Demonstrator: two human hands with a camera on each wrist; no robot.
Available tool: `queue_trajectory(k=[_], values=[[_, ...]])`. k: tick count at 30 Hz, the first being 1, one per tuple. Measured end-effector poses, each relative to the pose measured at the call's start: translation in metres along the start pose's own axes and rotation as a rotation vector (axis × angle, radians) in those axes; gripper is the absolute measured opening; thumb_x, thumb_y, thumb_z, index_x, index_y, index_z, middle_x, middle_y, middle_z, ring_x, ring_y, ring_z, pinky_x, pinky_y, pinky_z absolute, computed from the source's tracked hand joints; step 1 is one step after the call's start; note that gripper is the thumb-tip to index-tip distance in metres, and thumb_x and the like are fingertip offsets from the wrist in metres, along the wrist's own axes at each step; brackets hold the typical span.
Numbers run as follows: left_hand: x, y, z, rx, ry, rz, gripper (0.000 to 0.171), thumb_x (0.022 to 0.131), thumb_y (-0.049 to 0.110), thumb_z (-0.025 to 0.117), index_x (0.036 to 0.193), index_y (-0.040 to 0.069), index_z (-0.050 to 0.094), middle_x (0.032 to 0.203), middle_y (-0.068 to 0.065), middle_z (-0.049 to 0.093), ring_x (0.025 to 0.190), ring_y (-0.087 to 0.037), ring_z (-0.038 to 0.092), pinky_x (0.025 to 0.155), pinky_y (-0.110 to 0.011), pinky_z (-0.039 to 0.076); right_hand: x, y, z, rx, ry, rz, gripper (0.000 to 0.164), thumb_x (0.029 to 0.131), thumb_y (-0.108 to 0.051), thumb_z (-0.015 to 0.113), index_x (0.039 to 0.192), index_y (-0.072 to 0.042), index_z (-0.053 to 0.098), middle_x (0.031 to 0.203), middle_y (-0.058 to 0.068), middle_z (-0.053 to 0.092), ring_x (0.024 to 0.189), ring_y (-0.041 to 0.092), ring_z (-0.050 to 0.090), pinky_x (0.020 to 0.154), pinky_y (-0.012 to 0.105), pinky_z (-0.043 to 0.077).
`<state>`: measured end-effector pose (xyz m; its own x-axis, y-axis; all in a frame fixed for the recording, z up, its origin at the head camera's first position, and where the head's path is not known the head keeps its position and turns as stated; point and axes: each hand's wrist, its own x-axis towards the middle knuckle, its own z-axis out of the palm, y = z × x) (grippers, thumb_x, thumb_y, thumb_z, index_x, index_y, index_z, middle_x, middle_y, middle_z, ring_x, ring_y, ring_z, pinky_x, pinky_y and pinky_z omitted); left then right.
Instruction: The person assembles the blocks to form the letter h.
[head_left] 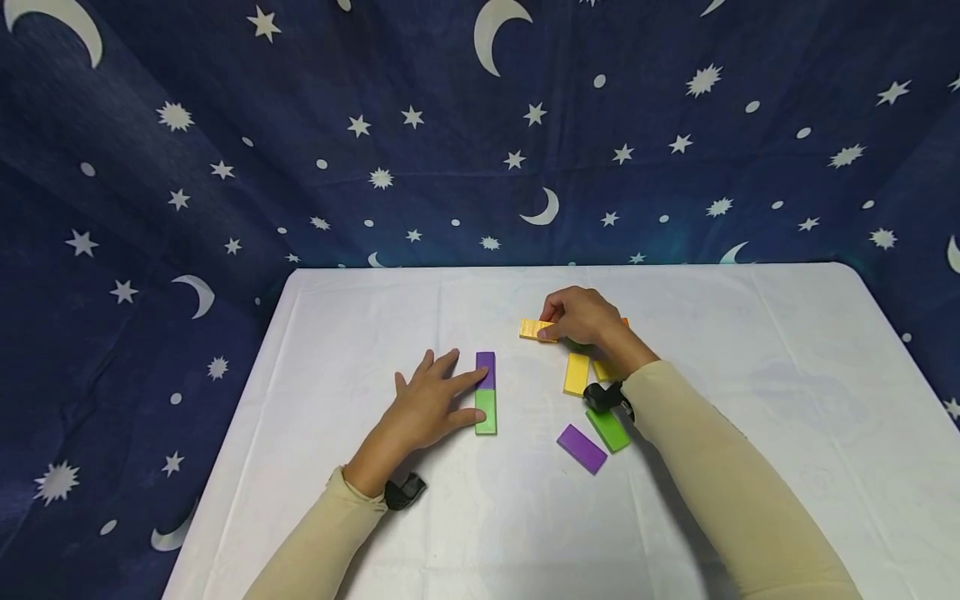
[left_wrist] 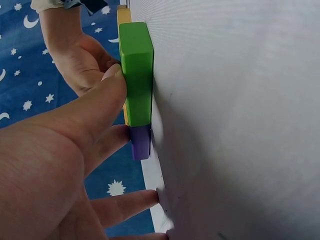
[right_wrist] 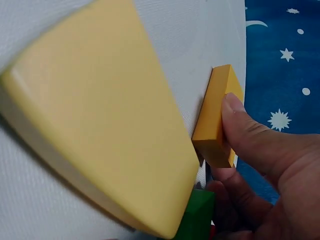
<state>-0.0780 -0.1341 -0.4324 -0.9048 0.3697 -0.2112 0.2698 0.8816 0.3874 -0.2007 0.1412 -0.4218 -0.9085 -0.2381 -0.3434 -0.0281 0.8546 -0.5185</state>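
Observation:
A purple block [head_left: 485, 362] and a green block [head_left: 487, 415] lie end to end on the white table. My left hand [head_left: 429, 407] touches them with spread fingers: the index finger rests on the purple one and the thumb on the green one. In the left wrist view the thumb presses the face of the green block [left_wrist: 137, 80]. Farther back and to the right, my right hand [head_left: 588, 317] pinches an orange block [head_left: 530, 328] between thumb and fingers. The right wrist view shows the thumb on this orange block [right_wrist: 210, 107], close to the tabletop.
Two yellow blocks, one in full view [head_left: 576, 374] and one partly hidden [head_left: 603, 371], lie below the right hand. Nearer are a loose green block [head_left: 608, 430] and a loose purple block [head_left: 582, 449]. Another green block [right_wrist: 197, 215] shows beneath the right fingers. Starry cloth [head_left: 450, 150] hangs behind the table.

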Motion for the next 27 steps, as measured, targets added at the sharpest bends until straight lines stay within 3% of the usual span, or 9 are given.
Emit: queue_trajectory(k=[8,14,22,27], values=[[0.001,0.001,0.001,-0.001,-0.003,-0.007,0.067,0.087,0.058,0.074,0.147,0.039,0.054,0.164,-0.016,0.035,0.152,-0.053,0.021,0.102,-0.089,0.019,-0.001,0.002,0.0,0.031,-0.023,0.018,0.035,0.084,-0.034,0.085,0.116,-0.024,0.077,0.103,0.001,0.068,0.098,0.023,0.059,0.087,0.042,0.044],[0.001,0.0,0.002,-0.001,-0.001,-0.005,0.066,0.087,0.058,0.073,0.148,0.039,0.054,0.164,-0.016,0.035,0.152,-0.053,0.021,0.102,-0.089,0.019,-0.002,0.004,0.0,0.042,-0.018,-0.021,0.027,0.085,-0.034,0.081,0.109,-0.022,0.078,0.099,0.002,0.068,0.093,0.023,0.058,0.081,0.039,0.042],[0.0,0.0,0.001,-0.005,-0.005,-0.003,0.067,0.087,0.058,0.073,0.148,0.038,0.054,0.165,-0.016,0.034,0.153,-0.053,0.02,0.102,-0.089,0.019,-0.001,0.009,-0.003,0.113,0.002,-0.051,0.032,0.084,-0.033,0.082,0.112,-0.018,0.077,0.104,0.005,0.072,0.098,0.024,0.06,0.086,0.037,0.044],[0.0,-0.001,0.001,-0.006,-0.004,-0.001,0.067,0.088,0.058,0.073,0.148,0.038,0.053,0.165,-0.016,0.034,0.153,-0.053,0.02,0.103,-0.088,0.018,0.002,0.012,-0.004,0.157,-0.01,-0.025,0.036,0.084,-0.035,0.083,0.115,-0.018,0.076,0.102,0.004,0.072,0.097,0.025,0.058,0.087,0.037,0.044]])
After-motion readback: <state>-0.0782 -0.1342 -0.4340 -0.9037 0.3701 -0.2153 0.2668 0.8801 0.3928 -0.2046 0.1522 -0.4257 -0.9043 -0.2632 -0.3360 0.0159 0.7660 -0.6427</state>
